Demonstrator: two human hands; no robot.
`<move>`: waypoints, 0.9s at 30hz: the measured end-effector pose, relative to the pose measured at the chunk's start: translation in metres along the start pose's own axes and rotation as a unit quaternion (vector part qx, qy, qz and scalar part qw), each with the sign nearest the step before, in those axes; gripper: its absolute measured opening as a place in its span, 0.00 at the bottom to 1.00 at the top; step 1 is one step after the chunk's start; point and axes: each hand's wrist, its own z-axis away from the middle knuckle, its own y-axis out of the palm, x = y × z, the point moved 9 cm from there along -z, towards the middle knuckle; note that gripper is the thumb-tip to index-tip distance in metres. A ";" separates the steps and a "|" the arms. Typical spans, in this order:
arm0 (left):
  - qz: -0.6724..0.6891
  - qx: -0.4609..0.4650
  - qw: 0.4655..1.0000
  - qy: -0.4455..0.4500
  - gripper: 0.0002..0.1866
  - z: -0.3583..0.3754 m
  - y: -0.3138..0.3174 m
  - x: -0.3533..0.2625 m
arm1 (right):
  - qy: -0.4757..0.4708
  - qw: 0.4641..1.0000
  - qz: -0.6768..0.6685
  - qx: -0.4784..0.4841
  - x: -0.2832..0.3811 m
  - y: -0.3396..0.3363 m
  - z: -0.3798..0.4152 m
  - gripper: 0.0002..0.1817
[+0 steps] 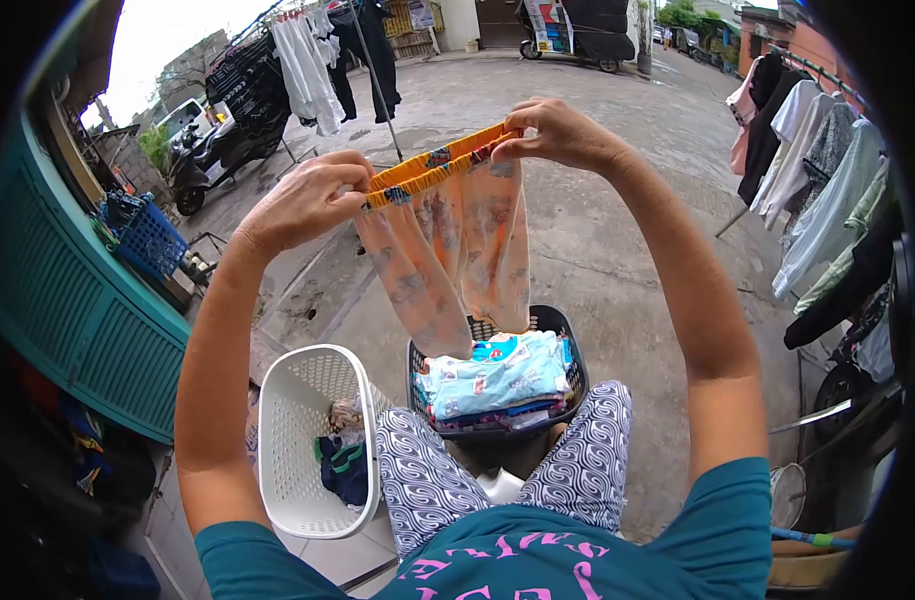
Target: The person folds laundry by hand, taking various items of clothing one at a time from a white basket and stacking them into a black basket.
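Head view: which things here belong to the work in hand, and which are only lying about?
In the work:
- shorts, held up by the waistband in left hand and right hand
- dark basket with folded stack
- white basket, a few clothes inside

Lying about:
- blue crate
- motorbike
- hung clothes

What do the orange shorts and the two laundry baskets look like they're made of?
The shorts, held up by the left hand and right hand, look like thin, soft printed fabric: they hang limp, with a gathered waistband. The white basket and the dark basket look like moulded plastic, judging by their perforated, rigid walls.
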 end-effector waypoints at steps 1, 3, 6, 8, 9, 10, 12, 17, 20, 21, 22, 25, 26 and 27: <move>-0.067 -0.006 0.997 -0.031 0.18 0.002 -0.002 0.000 | -0.082 0.996 0.034 -0.022 0.009 -0.002 0.003 0.15; -0.132 -0.011 0.989 -0.064 0.16 0.004 -0.003 0.004 | -0.160 0.985 0.031 -0.063 0.020 -0.006 0.009 0.07; -0.035 -0.131 0.991 -0.016 0.07 0.007 -0.016 0.005 | -0.134 0.964 -0.180 -0.140 0.017 -0.016 0.017 0.07; -0.009 -0.156 0.988 -0.009 0.06 0.010 -0.002 0.020 | -0.024 0.960 -0.263 -0.096 0.004 0.006 0.021 0.06; -0.036 -0.150 0.988 -0.027 0.06 0.014 0.003 0.020 | -0.013 0.956 -0.278 -0.089 0.003 0.010 0.024 0.08; -0.037 -0.151 0.987 -0.026 0.06 0.017 0.005 0.018 | -0.004 0.953 -0.292 -0.086 0.001 0.012 0.025 0.10; -0.048 -0.197 0.979 -0.017 0.06 0.028 0.005 0.008 | -0.042 0.971 -0.215 -0.098 0.010 0.010 0.032 0.09; -0.184 -0.157 0.970 0.022 0.07 0.041 0.018 -0.018 | -0.184 0.974 -0.027 -0.130 0.038 0.015 0.057 0.05; -0.194 -0.144 0.970 0.010 0.06 0.052 0.021 -0.020 | -0.181 0.972 -0.043 -0.141 0.050 0.011 0.077 0.06; -0.181 -0.143 0.973 0.022 0.06 0.056 0.026 -0.022 | -0.121 0.978 -0.120 -0.120 0.038 0.020 0.079 0.06; -0.166 -0.143 0.975 0.033 0.06 0.059 0.032 -0.023 | -0.059 0.974 -0.196 -0.097 0.025 0.032 0.080 0.06; -0.161 -0.097 0.982 0.015 0.06 0.070 0.051 -0.015 | -0.099 0.971 -0.190 -0.101 0.029 0.048 0.091 0.05; -0.139 -0.080 0.987 0.009 0.06 0.075 0.056 -0.015 | -0.078 0.970 -0.210 -0.092 0.028 0.050 0.097 0.05; -0.111 -0.088 0.990 0.003 0.07 0.080 0.053 -0.019 | -0.078 0.970 -0.211 -0.091 0.031 0.049 0.104 0.05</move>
